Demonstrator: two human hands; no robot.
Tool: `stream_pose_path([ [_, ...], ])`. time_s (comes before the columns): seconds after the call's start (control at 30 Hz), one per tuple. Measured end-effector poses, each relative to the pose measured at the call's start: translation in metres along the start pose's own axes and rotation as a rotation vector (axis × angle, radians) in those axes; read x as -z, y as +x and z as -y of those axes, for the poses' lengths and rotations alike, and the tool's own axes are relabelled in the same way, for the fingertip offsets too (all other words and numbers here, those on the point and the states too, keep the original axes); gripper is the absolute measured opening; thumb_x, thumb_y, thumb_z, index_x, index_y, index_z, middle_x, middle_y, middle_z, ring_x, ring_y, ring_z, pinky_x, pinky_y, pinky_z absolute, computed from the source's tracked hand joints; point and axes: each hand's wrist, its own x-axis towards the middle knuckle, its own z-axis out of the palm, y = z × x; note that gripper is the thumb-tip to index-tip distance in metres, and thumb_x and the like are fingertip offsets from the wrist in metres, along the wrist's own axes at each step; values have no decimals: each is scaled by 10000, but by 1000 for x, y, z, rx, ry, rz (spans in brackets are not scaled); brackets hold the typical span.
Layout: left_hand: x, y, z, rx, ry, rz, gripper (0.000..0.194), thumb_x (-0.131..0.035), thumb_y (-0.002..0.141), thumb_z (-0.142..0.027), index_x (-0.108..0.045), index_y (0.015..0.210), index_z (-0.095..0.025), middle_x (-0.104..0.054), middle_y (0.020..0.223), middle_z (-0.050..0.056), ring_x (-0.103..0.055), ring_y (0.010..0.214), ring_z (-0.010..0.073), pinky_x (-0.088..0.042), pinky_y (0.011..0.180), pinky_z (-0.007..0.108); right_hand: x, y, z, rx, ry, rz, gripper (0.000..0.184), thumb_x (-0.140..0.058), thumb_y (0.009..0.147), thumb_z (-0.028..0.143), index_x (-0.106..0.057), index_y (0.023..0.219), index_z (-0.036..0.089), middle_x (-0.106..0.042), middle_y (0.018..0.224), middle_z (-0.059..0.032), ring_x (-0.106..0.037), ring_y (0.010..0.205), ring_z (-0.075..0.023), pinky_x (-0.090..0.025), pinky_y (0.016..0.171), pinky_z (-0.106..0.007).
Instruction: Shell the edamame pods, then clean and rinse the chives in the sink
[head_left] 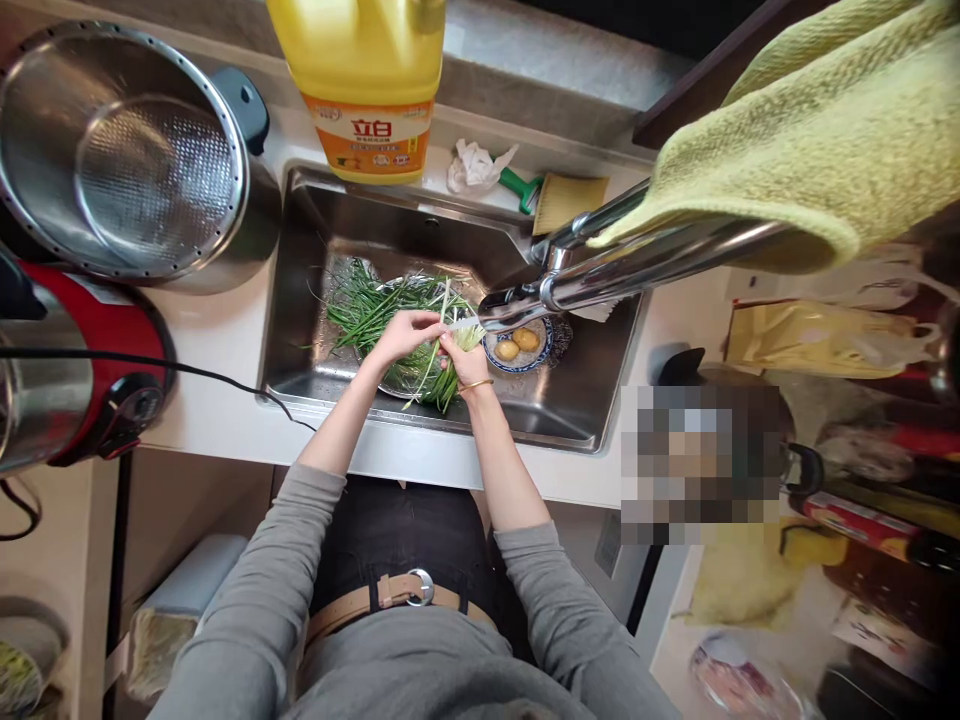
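Observation:
Long thin green chives (364, 310) lie heaped in the steel sink (300, 260), partly over a bowl whose rim is mostly hidden. My right hand (463, 362) is closed around a bunch of them, with pale stalk ends above the fist and green leaves hanging below. Beside it, my left hand (407, 335) has thumb and fingers pinched on a few stalks at the bunch's upper end. The faucet (517, 303) points its spout at the hands, and a whitish stream of water runs between them. Right of the hands, a blue-patterned plate (491, 352) holds two potatoes (517, 345).
A large steel pot (259, 215) and a red-based appliance (161, 335) with a black cord stand left. Behind the sink are a yellow detergent jug (367, 90), a green-handled peeler (519, 187) and a sponge (568, 200). A yellow towel (780, 160) hangs over the faucet.

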Motion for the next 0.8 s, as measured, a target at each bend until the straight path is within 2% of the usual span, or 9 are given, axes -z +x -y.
stream_pose_path([
  [0.07, -9, -2, 2, 26, -185, 114, 387, -724, 690, -499, -726, 779, -123, -704, 760, 63, -601, 716, 172, -438, 683, 286, 2, 0, -1, 3, -22, 3, 392, -827, 558, 470, -652, 748, 175, -652, 672, -4, -543, 545, -100, -421, 418, -212],
  [0.17, -20, 2, 3, 69, -303, 117, 345, -735, 707, -450, -628, 631, -131, -573, 561, -6, -455, 508, 83, -325, 526, 231, 7, -8, -1, 16, -74, 39, 384, -810, 575, 484, -650, 746, 180, -640, 648, 5, -505, 501, -83, -409, 421, -218],
  [0.27, -30, 9, -1, 85, -358, 119, 453, -658, 805, -468, -474, 527, -162, -404, 444, -58, -324, 418, 50, -240, 471, 222, 10, -22, -3, 12, -121, 91, 358, -790, 604, 473, -657, 757, 177, -627, 623, 7, -476, 469, -74, -395, 420, -223],
  [0.37, -39, 15, -4, 97, -349, 87, 502, -624, 834, -499, -446, 503, -166, -405, 411, -54, -314, 393, 47, -232, 458, 215, 11, -32, -5, 8, -114, 61, 371, -766, 626, 494, -666, 789, 176, -643, 658, -9, -490, 487, -83, -406, 432, -231],
  [0.53, -45, 31, -5, 157, -405, -207, 507, -566, 858, -569, -480, 563, -167, -435, 409, -51, -348, 383, 57, -237, 454, 199, 14, -33, 0, -6, -106, -1, 412, -789, 571, 518, -665, 768, 178, -648, 638, -10, -485, 480, -86, -404, 407, -223],
  [0.63, -34, 47, -5, 222, -481, -459, 502, -501, 893, -590, -483, 611, -175, -400, 428, -63, -335, 383, 62, -227, 450, 203, 18, -32, 2, -15, -96, -18, 416, -818, 543, 496, -669, 764, 177, -654, 627, -13, -487, 475, -88, -414, 399, -222],
  [0.7, -22, 53, -4, 255, -481, -540, 485, -464, 921, -567, -522, 648, -169, -418, 455, -56, -338, 391, 64, -226, 448, 206, 21, -33, 2, -4, -85, -41, 415, -815, 550, 493, -663, 769, 175, -655, 635, -14, -494, 476, -89, -418, 402, -223],
  [0.73, -16, 53, -3, 257, -455, -499, 466, -481, 921, -542, -559, 668, -159, -461, 484, -43, -362, 407, 65, -234, 451, 205, 23, -33, 1, 6, -74, -56, 414, -809, 558, 496, -659, 770, 174, -654, 639, -14, -490, 471, -87, -415, 401, -224],
  [0.8, -7, 44, -2, 226, -391, -277, 386, -582, 875, -486, -645, 722, -137, -580, 595, -4, -443, 472, 69, -267, 467, 201, 23, -33, 0, 25, -50, -80, 410, -795, 577, 500, -654, 777, 171, -651, 644, -12, -473, 454, -80, -407, 398, -226],
])
